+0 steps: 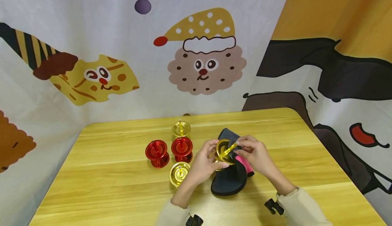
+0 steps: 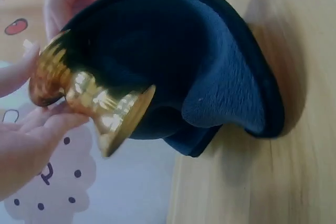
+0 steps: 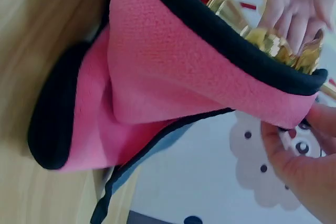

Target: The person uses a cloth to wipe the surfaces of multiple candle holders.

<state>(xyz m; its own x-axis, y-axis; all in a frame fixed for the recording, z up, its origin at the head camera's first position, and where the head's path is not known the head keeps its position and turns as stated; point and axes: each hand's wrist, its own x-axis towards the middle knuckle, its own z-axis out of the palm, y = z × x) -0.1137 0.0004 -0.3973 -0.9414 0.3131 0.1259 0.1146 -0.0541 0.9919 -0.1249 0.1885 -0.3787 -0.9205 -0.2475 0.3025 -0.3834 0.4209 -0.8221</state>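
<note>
My left hand (image 1: 202,164) holds a gold oil lamp (image 1: 220,149), its bowl tilted to the right and a thin stem standing up inside it. In the left wrist view the lamp's flared gold foot (image 2: 118,119) points away from the fingers. My right hand (image 1: 258,155) pinches the edge of a thick cloth (image 1: 229,181), dark grey on one face and pink on the other, with black binding. The cloth's pink face (image 3: 157,56) fills much of the right wrist view. Its dark face (image 2: 142,40) lies against or just behind the lamp.
Left of the hands stand two red lamps (image 1: 156,151) (image 1: 182,147). A gold lamp (image 1: 181,129) stands behind them, and another gold lamp (image 1: 179,174) in front, partly behind the left forearm. The wooden table (image 1: 107,181) meets a cartoon-printed curtain (image 1: 122,32) at the back.
</note>
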